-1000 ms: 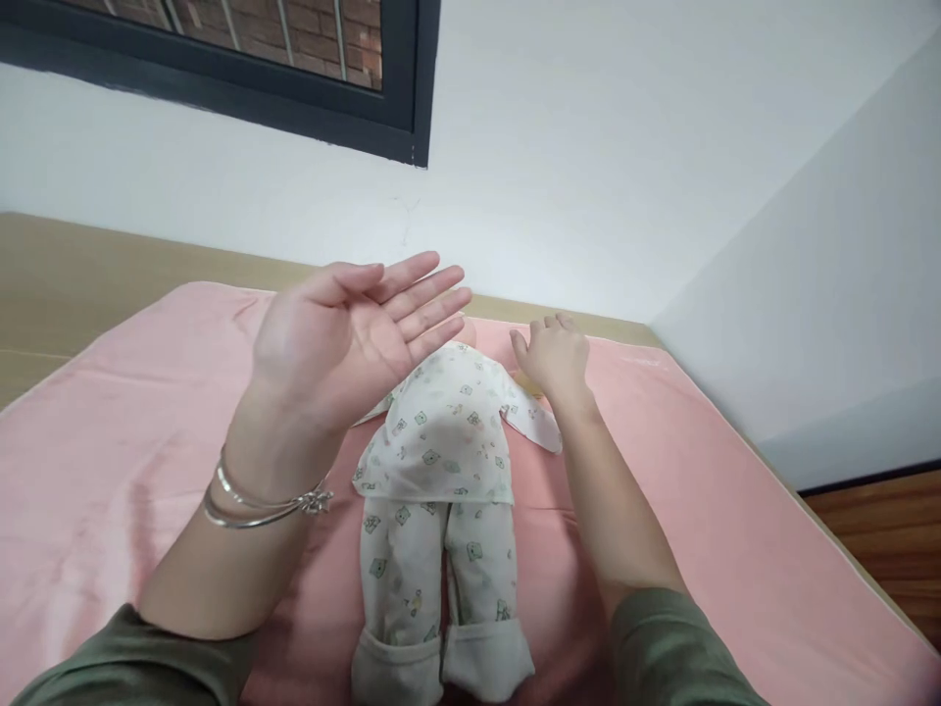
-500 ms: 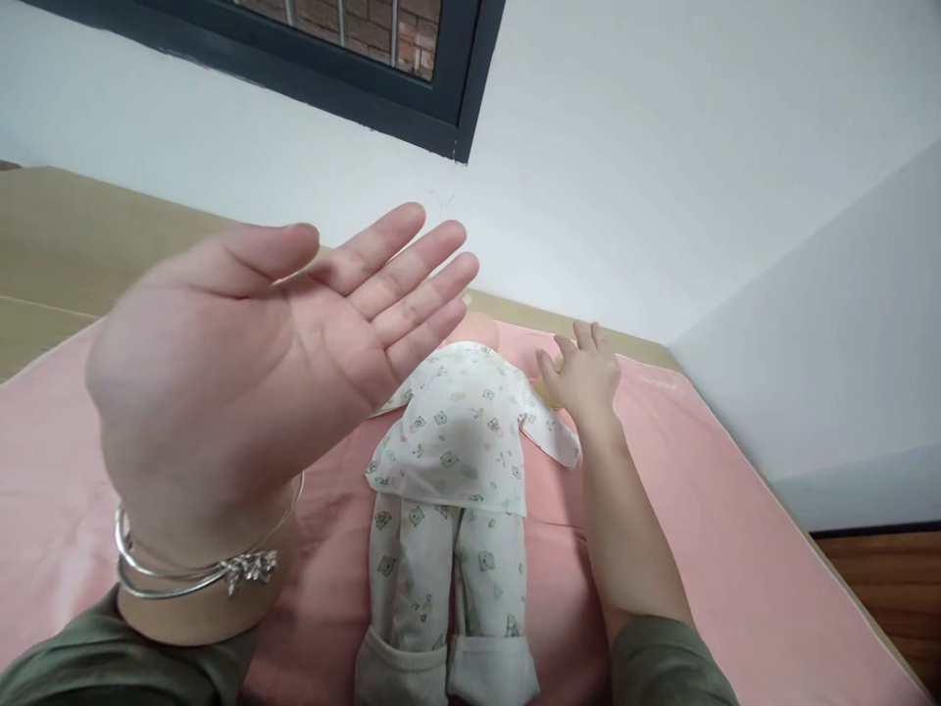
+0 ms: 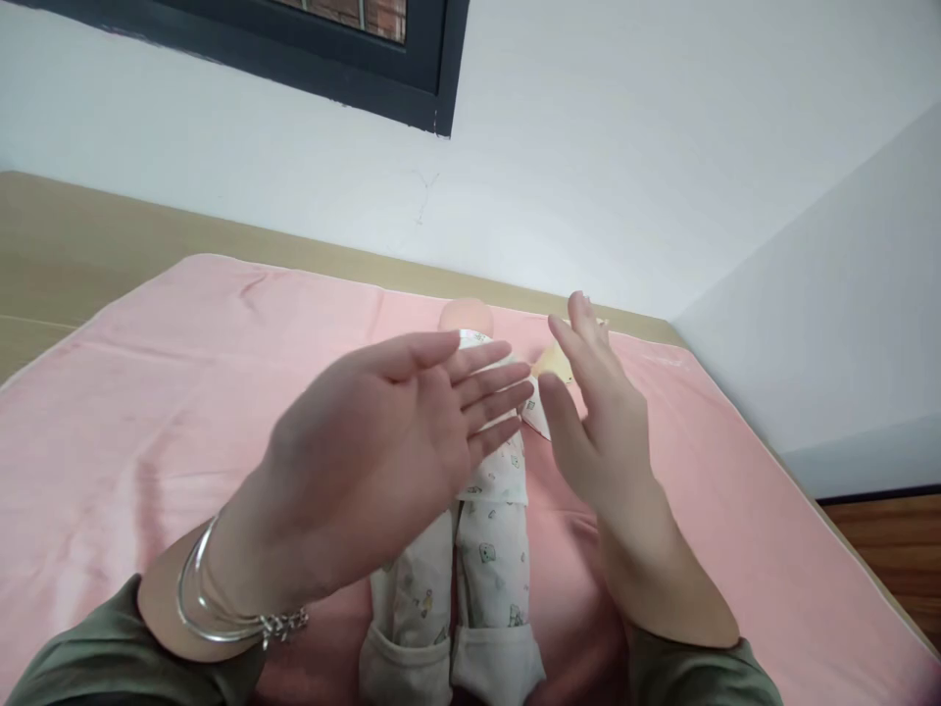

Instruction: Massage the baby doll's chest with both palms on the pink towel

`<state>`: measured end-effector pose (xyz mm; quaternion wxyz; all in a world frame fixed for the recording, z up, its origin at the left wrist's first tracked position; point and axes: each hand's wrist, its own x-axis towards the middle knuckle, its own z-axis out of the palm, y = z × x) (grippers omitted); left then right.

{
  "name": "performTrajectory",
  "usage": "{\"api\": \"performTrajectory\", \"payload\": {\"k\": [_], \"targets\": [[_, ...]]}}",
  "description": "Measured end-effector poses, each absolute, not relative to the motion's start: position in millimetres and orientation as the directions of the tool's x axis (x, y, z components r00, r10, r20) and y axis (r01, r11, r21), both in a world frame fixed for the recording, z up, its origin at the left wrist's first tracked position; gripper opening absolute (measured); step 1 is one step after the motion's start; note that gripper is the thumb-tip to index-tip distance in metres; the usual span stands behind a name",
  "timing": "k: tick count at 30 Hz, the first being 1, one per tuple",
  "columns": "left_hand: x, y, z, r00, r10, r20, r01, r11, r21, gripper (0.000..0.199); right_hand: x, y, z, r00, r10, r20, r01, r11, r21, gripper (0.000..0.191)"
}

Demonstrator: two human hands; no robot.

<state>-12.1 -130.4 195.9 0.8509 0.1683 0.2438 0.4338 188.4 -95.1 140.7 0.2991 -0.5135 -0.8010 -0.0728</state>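
A doll in white printed clothes lies on its back on a pink mat (image 3: 242,324). Its round skin-coloured head (image 3: 466,316) shows at the far end. My left hand (image 3: 389,441) is open, palm turned up, held over the doll's chest and hiding much of its printed top (image 3: 500,482). Below it stretch the printed trousers (image 3: 486,559) with rolled white cuffs. My right hand (image 3: 607,412) is open and raised beside the doll, fingers pointing up and away. Close to its thumb is a small yellow object (image 3: 555,363), partly hidden, whose kind I cannot make out. Neither hand holds anything.
The mat covers a wooden surface (image 3: 110,221) that meets a white wall (image 3: 588,147). A dark window frame (image 3: 422,83) is set in the wall at top left. Brown wood (image 3: 882,539) shows beyond the right edge.
My left hand has moved right and down, over the doll's chest. My right hand has come nearer and up from beside the doll's sleeve, turning so its fingers point upward.
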Motion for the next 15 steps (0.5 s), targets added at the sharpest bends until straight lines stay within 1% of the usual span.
{"api": "performTrajectory", "payload": {"k": [2,4,6,8,11,13,14,15], "targets": [[-5.4,-135.6,191.9,0.547,0.793,-0.268,-0.632,0.601,0.489,0.061,170.2,-132.0,143.3,-0.410,0.708,0.575,0.768,0.608,-0.201,0.065],[-4.4,-140.3,191.2,0.570,0.769,-0.289,-0.606,0.631,0.484,0.062,155.2,-159.9,138.7,-0.533,0.620,0.576,0.675,0.722,-0.153,0.077],[-7.4,-142.0,192.7,0.568,0.755,-0.326,-0.567,0.647,0.509,0.063,144.3,-177.8,128.7,-0.609,0.542,0.580,0.622,0.779,-0.075,0.083],[-9.4,-139.9,192.8,0.549,0.765,-0.336,-0.539,0.631,0.558,0.063,137.6,-187.6,117.5,-0.676,0.434,0.595,0.563,0.825,0.038,0.075],[-1.6,-136.5,181.8,0.473,0.834,-0.283,-0.568,0.534,0.626,0.056,135.3,-192.2,109.4,-0.759,0.267,0.594,0.459,0.866,0.197,0.063],[9.6,-140.0,165.6,0.368,0.891,-0.266,-0.598,0.446,0.666,0.052,138.2,-190.2,112.9,-0.771,0.226,0.596,0.445,0.860,0.249,0.060],[15.4,-143.9,156.1,0.338,0.901,-0.271,-0.604,0.429,0.671,0.051,140.7,-187.7,116.9,-0.763,0.231,0.603,0.460,0.850,0.256,0.062],[20.7,-148.8,146.9,0.345,0.895,-0.283,-0.605,0.443,0.662,0.050,143.7,-184.2,121.5,-0.753,0.250,0.609,0.482,0.839,0.252,0.066]]}}
